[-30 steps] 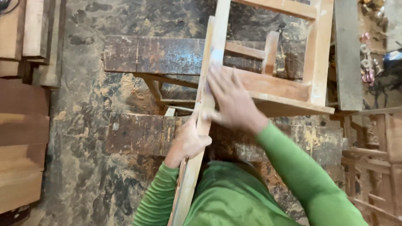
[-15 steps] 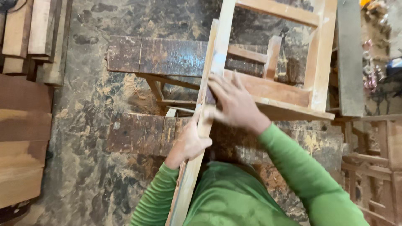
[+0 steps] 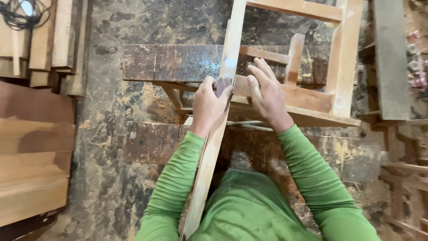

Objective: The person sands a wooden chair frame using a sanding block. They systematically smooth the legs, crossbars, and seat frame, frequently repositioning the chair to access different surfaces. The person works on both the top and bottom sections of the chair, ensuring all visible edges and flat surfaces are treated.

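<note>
- A stained, sawdust-strewn workshop floor lies below, crossed by a dark wooden bench.
- The unfinished chair frame rests tilted across that bench, its long leg slanting toward the person's body, which seems to keep it at working height.
- The left hand is wrapped around the long leg, pinching a small dark pad against it.
- The right hand lies flat on the seat rail, fingers spread, gripping nothing, seemingly steadying the frame.
- Stacked planks lie to the left.
</note>
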